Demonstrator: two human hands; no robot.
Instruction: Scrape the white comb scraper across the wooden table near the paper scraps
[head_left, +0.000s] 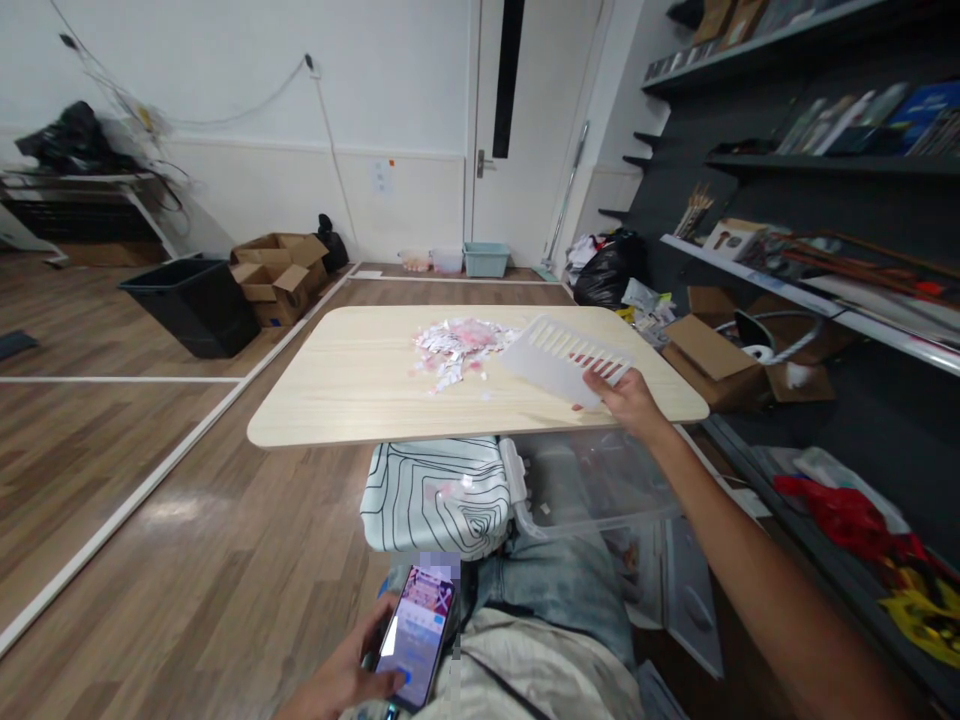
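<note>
Right hand [628, 398] pinching the near edge of a white slotted tray [564, 358], tilted over the table [360, 385]; left hand [352, 675] wrapped round a phone [417, 634] down by the lap; could easily slip from that thin one-edge grip, or sweep the pile of pink-and-white packets [459, 352] just beside it; clear bin [592, 480] under the table, cardboard boxes [279, 272] well off left.

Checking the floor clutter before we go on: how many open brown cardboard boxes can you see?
3. Two sit stacked together by the far wall, the back box and the front box, beside the black bin. One box lies right of the table. Others may be hidden.
</note>
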